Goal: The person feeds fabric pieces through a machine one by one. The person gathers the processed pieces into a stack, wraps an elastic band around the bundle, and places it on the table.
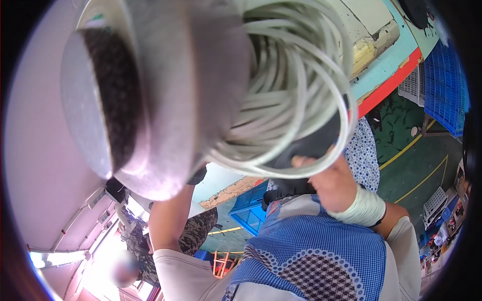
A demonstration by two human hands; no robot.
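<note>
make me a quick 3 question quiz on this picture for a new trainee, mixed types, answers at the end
1. Multiple choice: what colour is the wrap around the wrist of the right hand?
a) bright red
b) whitish
c) black

2. True or false: the heart on the apron is plain yellow.

3. Short answer: which big thing, close to the camera, stands just left of the pale loops in the picture?

Key
1. b
2. False; it has a dark and light check pattern.
3. The large grey rounded object.
</note>
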